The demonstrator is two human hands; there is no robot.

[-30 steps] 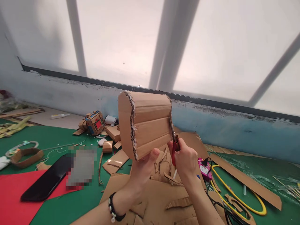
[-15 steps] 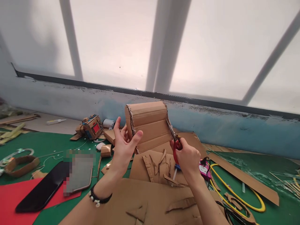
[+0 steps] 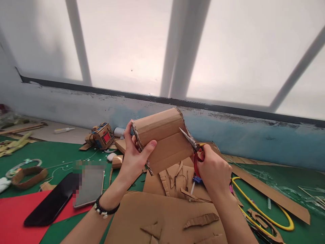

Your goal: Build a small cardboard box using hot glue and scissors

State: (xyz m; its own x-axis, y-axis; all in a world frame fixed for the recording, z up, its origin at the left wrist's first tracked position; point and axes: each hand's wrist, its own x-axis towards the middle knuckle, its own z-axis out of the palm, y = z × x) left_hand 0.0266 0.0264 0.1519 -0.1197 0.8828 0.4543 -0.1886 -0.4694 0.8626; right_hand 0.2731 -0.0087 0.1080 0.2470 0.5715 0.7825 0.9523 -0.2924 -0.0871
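A folded cardboard box piece [image 3: 162, 139] with ragged corrugated edges is held up in the air, tilted. My left hand [image 3: 138, 156] grips its left end, thumb on the front face and the other fingers partly hidden behind. My right hand [image 3: 214, 166] is closed round the red-handled scissors [image 3: 190, 140]. Their blades lie in front of the box piece near its right edge, tips pointing up and left. Under the hands, cardboard scraps [image 3: 175, 176] lie on a large cardboard sheet [image 3: 132, 217].
On the green table [image 3: 58, 152] at left are a black phone [image 3: 50, 203], a grey device [image 3: 88, 189], red paper [image 3: 15, 210] and a cardboard ring [image 3: 29, 178]. A small cardboard model [image 3: 103, 135] stands behind. At right lie a yellow cable [image 3: 286, 217] and a cardboard strip [image 3: 274, 193].
The box piece has tilted, its left end lower. The scissors have come away from its right edge and now lie across its front. My right hand has shifted right.
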